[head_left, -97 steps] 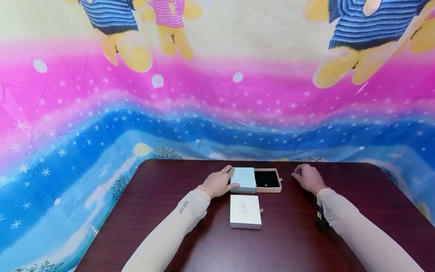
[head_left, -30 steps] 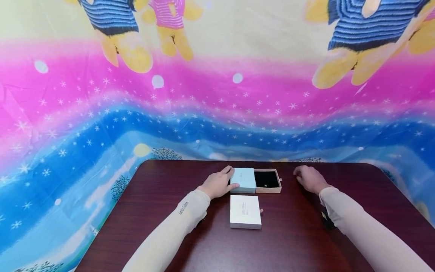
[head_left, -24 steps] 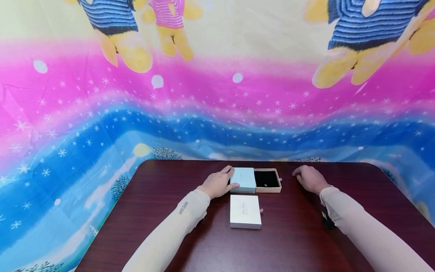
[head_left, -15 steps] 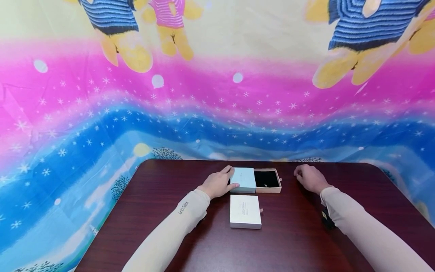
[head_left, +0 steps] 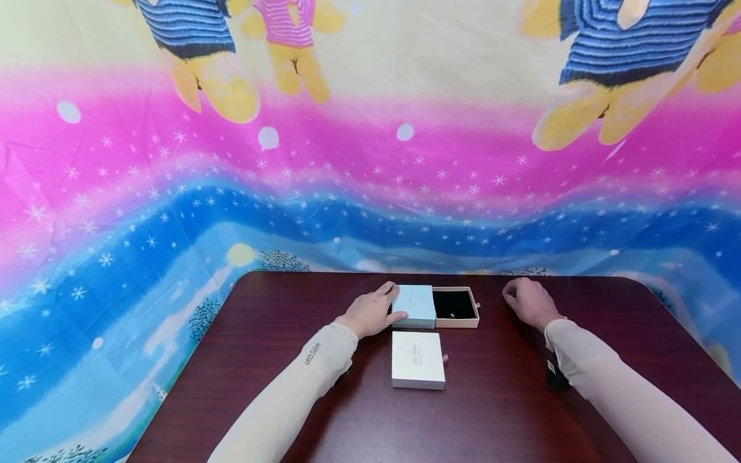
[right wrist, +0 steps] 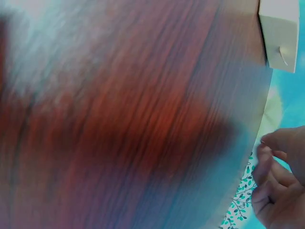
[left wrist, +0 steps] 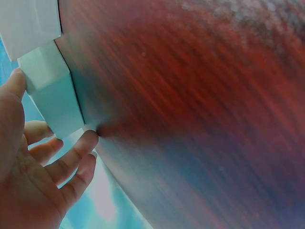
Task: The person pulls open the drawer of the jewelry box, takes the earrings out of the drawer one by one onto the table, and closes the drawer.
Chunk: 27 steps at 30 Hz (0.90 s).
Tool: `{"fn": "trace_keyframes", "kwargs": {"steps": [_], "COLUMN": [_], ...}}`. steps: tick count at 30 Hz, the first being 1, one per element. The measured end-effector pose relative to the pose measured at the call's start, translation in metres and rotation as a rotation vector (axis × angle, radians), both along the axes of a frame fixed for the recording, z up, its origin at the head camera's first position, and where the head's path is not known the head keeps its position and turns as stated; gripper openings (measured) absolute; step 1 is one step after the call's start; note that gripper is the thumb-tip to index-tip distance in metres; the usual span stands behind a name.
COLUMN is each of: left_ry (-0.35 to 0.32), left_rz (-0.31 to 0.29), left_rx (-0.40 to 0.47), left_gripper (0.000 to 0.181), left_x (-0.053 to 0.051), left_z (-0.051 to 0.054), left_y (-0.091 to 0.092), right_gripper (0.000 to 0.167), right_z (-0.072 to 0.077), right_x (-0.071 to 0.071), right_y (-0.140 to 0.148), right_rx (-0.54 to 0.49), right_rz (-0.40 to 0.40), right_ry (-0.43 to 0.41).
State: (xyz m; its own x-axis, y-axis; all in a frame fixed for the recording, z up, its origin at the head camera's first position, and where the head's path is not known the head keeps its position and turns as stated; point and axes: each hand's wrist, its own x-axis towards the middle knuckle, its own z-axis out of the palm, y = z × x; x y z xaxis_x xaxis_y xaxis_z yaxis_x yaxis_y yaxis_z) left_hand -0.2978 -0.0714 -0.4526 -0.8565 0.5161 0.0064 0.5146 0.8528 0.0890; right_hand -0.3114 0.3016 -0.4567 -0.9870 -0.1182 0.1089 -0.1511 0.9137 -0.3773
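Note:
On the table lies a light blue slide-out jewelry box (head_left: pixel 414 306), gripped at its left end by my left hand (head_left: pixel 368 313). The left wrist view shows the thumb on the near side and fingers around the far end of the box (left wrist: pixel 58 102). From its right side extends the pinkish drawer (head_left: pixel 476 319), with a black insert (head_left: pixel 453 303) and a tiny star-shaped piece (head_left: pixel 453 316) on it. My right hand (head_left: pixel 530 302) is apart from the drawer, to its right. In the right wrist view its fingers (right wrist: pixel 269 183) are loosely bent, thumb near the index finger, nothing visible between them.
A white box (head_left: pixel 418 360) with a small pull tab (head_left: pixel 445 358) lies just in front of the blue one. The dark red-brown table (head_left: pixel 278 386) has rounded far corners. Behind it hangs a printed cloth (head_left: pixel 370 161) with bears and snowflakes.
My right hand has shifted slightly to the right and its fingers have moved a little. The left hand, both boxes and the drawer look the same.

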Motion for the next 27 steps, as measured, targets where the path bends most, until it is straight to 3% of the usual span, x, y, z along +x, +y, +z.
{"fn": "trace_keyframes", "kwargs": {"steps": [8,20,27], "left_ry": [-0.002,0.009,0.006], "left_rz": [0.000,-0.003,0.003], "left_rx": [0.003,0.003,0.005], "left_gripper": [0.075,0.074,0.074], "left_x": [-0.0012,-0.0006,-0.0004], "left_z": [-0.0012,-0.0017,-0.0014], "left_y": [-0.0006,-0.0002,-0.0006], "right_gripper": [0.009,0.016,0.029], "right_z": [0.0018,-0.0002,0.0008], "right_x": [0.0018,0.0073,0.0084], "right_y": [-0.0007,-0.0003,0.0004], "right_rx": [-0.047,-0.015,-0.020], "right_rz": [-0.018,-0.079,-0.102], "right_ry": [-0.029,-0.098,-0.113]}}
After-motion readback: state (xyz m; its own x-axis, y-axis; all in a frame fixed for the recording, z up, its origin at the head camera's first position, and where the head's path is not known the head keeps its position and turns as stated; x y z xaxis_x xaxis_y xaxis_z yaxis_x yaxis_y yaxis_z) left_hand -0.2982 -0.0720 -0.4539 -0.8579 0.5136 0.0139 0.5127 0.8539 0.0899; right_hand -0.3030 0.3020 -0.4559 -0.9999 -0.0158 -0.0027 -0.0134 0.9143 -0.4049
